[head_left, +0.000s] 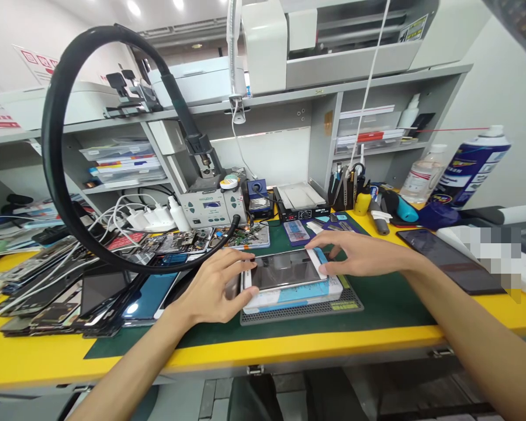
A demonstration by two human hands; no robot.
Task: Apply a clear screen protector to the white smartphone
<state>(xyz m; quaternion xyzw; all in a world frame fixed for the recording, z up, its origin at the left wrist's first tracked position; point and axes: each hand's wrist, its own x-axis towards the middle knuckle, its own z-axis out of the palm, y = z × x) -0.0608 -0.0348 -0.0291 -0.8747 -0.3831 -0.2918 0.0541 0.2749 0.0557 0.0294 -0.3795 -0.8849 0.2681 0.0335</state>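
A white-framed smartphone [284, 270] with a dark screen lies face up on a white and light-blue box [296, 295]. Under the box is a grey perforated pad [350, 304] on the green work mat [390, 292]. My left hand [219, 283] grips the phone's left end, fingertips on the top edge and thumb at the lower corner. At the other end, my right hand [350, 252] pinches the phone's right edge between thumb and fingers. My palms hide parts of the box and mat.
Stacked phones and phone parts [65, 298] crowd the left. A black hose [55, 140] arches over them from the grey soldering station [213, 207]. Behind stand a heating plate [302, 199] and tool holder [342, 190]; a tablet [447, 257] and spray can [469, 166] are right.
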